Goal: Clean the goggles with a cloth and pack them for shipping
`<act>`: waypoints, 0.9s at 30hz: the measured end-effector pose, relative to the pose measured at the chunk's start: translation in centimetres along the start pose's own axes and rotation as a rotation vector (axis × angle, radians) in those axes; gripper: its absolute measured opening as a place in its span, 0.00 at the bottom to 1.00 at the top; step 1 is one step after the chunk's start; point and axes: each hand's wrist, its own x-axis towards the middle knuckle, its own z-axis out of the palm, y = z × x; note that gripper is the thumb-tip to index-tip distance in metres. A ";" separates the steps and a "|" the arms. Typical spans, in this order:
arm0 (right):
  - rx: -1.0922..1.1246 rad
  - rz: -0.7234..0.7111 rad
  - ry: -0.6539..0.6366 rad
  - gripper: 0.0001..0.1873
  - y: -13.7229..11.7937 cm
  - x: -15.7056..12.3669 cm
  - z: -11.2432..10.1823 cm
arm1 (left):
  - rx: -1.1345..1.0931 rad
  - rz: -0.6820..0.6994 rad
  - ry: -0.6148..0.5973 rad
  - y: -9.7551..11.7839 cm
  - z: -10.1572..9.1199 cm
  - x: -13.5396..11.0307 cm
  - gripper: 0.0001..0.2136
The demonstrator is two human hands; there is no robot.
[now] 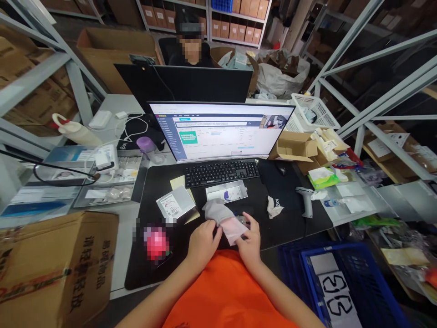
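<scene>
A thin, soft grey-white wrapping sheet or pouch (220, 212) hangs between my hands, just above the black desk mat; its lower part looks pinkish. My left hand (204, 241) pinches its left edge with bent fingers. At its lower right, my right hand (249, 237) grips the sheet, with the index finger raised away. Something small and shiny, partly hidden, shows beside the right fingers; I cannot make out its kind. Beyond the sheet lies an open, shallow white box (226, 191) with a purple-marked piece inside. A closed white-silver box (175, 202) rests to the left.
A keyboard (222, 173) and monitor (221, 132) stand ahead. To the right are a barcode scanner (305, 200), a crumpled tissue (274, 207) and a blue crate (341, 248). A large carton (92, 264) fills the near left. Another person sits behind the monitors.
</scene>
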 end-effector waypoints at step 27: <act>0.050 -0.297 -0.840 0.02 -4.3 0.5 -4.1 | -0.204 0.557 -0.369 -0.7 -6.2 -5.3 0.10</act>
